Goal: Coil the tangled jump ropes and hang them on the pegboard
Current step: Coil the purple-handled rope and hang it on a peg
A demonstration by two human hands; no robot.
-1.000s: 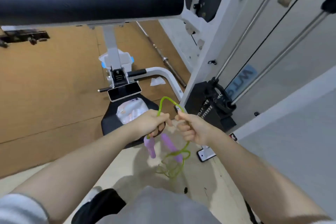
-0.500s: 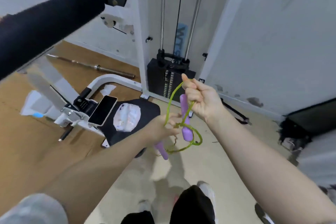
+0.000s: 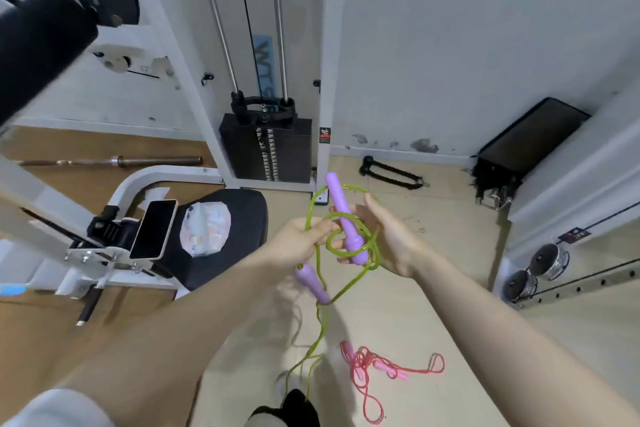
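A green jump rope [image 3: 349,282] with purple handles hangs tangled between my hands. My left hand [image 3: 300,243] grips the lower purple handle [image 3: 312,282] and pinches a green loop. The upper purple handle [image 3: 343,215] lies across the fingers of my right hand [image 3: 388,240], which is spread open under it with green loops around it. The rope's tail drops toward my feet. A second jump rope, red with pink handles [image 3: 377,368], lies tangled on the beige floor at lower right. No pegboard is in view.
A cable machine with a black weight stack [image 3: 268,149] stands ahead. Left of me are a black seat [image 3: 239,215], a phone [image 3: 152,229] on its frame and a padded roller [image 3: 38,48]. A barbell [image 3: 114,161] and black handle [image 3: 391,173] lie on the floor.
The view has swung right and down, bringing the red rope into sight. My right hand has opened from a grip on the rope, and the upper purple handle now rests across its fingers.
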